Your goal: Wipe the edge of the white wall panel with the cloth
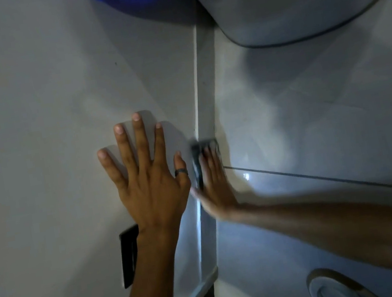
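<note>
Right hand [213, 187] presses cloth [200, 151] on panel edge [197, 91].

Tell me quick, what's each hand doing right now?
Left hand: open, fingers spread flat on the white wall panel, holding nothing.
Right hand: pressing the dark cloth against the panel's edge; blurred.

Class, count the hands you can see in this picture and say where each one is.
2. The left hand lies flat with fingers spread on the white wall panel. The right hand, blurred, presses the dark cloth against the panel's edge.
</note>
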{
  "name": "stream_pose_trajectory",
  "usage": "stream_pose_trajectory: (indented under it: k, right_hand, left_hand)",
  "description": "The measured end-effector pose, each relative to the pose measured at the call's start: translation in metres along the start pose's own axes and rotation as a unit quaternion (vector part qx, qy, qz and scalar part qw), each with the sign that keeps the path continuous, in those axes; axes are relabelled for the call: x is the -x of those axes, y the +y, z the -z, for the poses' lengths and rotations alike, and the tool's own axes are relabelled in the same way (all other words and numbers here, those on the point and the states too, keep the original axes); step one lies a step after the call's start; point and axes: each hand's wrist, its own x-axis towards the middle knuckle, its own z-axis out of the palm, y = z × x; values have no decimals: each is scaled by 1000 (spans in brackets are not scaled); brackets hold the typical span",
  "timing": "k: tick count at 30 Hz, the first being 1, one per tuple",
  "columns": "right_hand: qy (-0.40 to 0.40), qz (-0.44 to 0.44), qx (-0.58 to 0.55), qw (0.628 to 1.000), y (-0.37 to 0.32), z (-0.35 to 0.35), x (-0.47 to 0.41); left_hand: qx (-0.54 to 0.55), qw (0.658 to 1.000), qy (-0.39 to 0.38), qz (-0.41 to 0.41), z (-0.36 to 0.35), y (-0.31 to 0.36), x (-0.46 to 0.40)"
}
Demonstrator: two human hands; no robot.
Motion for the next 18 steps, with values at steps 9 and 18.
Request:
stream_pose_trajectory:
  k: [9,18]
  right_hand:
    - [204,1,-62,977,-31,110,-216]
    - [19,-27,-39,999,-8,9,-4]
  left_hand:
    - [21,1000,3,4,3,-1,3]
    - [10,1000,-2,4,0,4,-14]
